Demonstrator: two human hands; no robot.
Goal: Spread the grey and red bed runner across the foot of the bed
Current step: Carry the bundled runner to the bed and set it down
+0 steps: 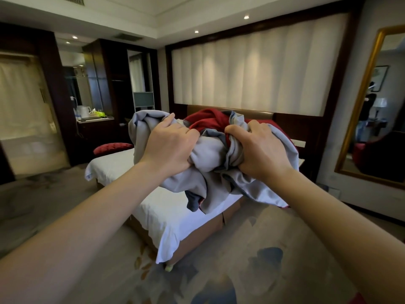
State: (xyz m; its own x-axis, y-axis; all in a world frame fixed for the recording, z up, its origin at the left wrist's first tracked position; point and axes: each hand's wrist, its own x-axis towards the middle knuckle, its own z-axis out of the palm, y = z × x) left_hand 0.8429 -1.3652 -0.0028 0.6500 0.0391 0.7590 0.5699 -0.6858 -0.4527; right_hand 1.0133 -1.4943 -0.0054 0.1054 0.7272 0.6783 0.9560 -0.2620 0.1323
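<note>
The grey and red bed runner [210, 154] is held bunched in the air between both hands. A grey fold is gripped by the left hand [168, 145], fingers curled tightly into it; another gather is clenched by the right hand [260, 148], thumb tucked into the cloth. Red fabric is seen just beyond the knuckles, and loose grey ends hang below the grip. Beneath and beyond the bundle, the white-sheeted bed [166, 216] is seen, with a red cushion [112, 148] left of the grip.
</note>
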